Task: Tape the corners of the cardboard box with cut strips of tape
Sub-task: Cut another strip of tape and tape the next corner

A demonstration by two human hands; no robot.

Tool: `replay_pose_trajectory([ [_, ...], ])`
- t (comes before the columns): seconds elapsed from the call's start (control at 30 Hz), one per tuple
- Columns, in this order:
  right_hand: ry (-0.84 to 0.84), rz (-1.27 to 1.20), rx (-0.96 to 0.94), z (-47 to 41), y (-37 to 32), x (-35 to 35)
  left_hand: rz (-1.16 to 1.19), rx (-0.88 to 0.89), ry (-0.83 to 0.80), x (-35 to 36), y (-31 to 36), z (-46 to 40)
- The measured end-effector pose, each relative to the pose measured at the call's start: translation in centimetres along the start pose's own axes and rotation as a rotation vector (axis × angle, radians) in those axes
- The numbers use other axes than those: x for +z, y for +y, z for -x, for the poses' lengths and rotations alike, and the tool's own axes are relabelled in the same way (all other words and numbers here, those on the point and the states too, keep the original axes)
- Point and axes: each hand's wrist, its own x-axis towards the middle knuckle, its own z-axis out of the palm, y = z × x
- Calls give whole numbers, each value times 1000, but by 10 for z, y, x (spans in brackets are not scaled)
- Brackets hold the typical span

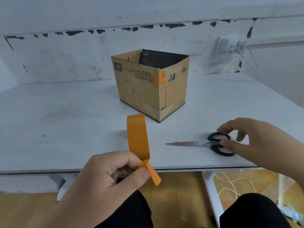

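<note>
The table (pixel 65 112) is filling the middle band of the frame. The cardboard box (pixel 139 89) is standing upright on it at upper centre, open top up, near vertical corner turned toward you; one orange piece (pixel 162 77) is already sitting high on that corner.

Your right hand (pixel 256 142), at the right edge, is curling thumb and fingers round the black handles of the scissors (pixel 205 143). These are lying flat with their long axis across the frame, tips pointing left.

Your left hand (pixel 105 178), at lower centre, is pinching the cut strip of tape (pixel 138 137) at its lower end. The strip is standing near vertical, free end toward the box.

Judgement: cutting looks finished and application is pending. Next, you would need both hands to carry the strip to an untaped corner and press it flat.
</note>
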Motion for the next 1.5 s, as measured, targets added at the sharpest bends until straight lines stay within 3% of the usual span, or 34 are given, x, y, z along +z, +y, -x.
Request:
replay_pose_trajectory([
  [0.13, -9, -386, -241, 19, -51, -14, -163, 22, -54, -4, 15, -19],
  [0.3, -22, -235, -403, 22, -94, -23, -317, 78, -68, -8, 36, -49],
  [0.77, 134, -247, -352, -7, -98, -13, -514, 170, -125, -22, 35, -84],
  [1.1, 307, -271, -262, -81, -96, 25, -491, 31, -108, -25, -15, -144],
  [1.4, 389, -172, -396, -102, -97, 4, -674, 284, 180, -33, -18, -159],
  [1.5, 403, -95, -463, -110, -96, -4, -674, 328, 191, -34, -17, -171],
])
